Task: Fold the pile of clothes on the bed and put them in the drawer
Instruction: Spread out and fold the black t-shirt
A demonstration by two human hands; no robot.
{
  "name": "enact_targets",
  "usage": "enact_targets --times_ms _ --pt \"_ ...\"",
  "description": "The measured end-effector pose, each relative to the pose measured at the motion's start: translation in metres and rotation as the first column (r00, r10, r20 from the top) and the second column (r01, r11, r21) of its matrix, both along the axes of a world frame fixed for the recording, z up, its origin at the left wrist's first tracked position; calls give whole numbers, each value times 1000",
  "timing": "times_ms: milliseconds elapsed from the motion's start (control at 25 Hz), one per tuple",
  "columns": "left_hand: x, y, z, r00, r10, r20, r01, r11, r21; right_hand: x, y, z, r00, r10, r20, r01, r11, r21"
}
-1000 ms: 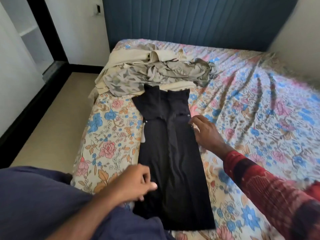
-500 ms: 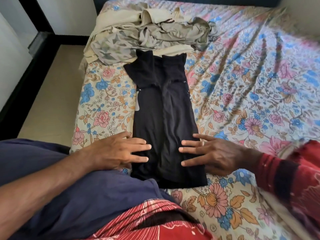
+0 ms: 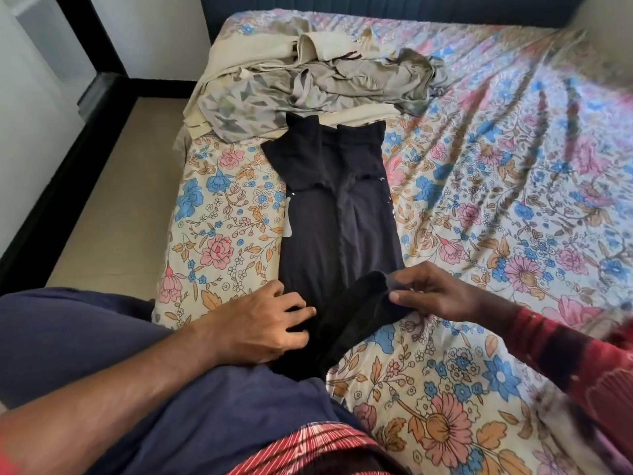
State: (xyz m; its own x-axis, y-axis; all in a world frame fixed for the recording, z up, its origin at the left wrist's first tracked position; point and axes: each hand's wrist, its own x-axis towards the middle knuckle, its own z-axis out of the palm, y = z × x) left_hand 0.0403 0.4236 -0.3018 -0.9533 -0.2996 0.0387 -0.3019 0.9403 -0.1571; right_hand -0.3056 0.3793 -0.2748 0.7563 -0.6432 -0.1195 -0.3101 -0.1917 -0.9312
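Seen from the head camera, a person is leaning over a bed covered by a cream bedsheet (image 3: 219, 234) printed with blue, pink and orange flowers. A long, narrow black fabric garment (image 3: 337, 228) is lying lengthwise along the sheet near its left edge, already folded into a strip. The right hand (image 3: 435, 294), coming out of a red patterned sleeve (image 3: 561, 354), is pinching the garment's near right corner between thumb and fingers and is holding it lifted and turned over onto the cloth. The left hand (image 3: 263, 320) is resting on the garment's near left edge, fingers loosely spread and partly bent, pressing on the fabric; whether it is gripping any cloth cannot be told. At the far end of the black strip, touching its top, a rumpled pile of beige and grey clothes (image 3: 308, 84) is sitting by the dark blue headboard (image 3: 376, 8). A tan floor (image 3: 120, 207) is showing to the left of the bed.
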Motion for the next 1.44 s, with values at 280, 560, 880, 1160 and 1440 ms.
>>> enact_targets --times_ms 280,560,880,1160,1440 --pt "3 -1 1 895 373 -245 -147 764 628 -4 -1 6 988 30 149 -53 987 151" --pt "-7 -47 28 126 951 283 255 -307 917 -2 -53 7 844 -533 -53 499 745 442" --pt "-44 -58 -3 -271 961 60 -190 -114 975 44 -43 -14 404 -893 -200 881 439 -179" --pt "-38 -51 5 -53 943 -330 -636 223 738 48 -17 -19 353 -917 -187 711 393 -583" --pt "-8 -35 15 645 758 -95 -584 569 578 -12 16 -25 758 -440 -481 132 826 -549"
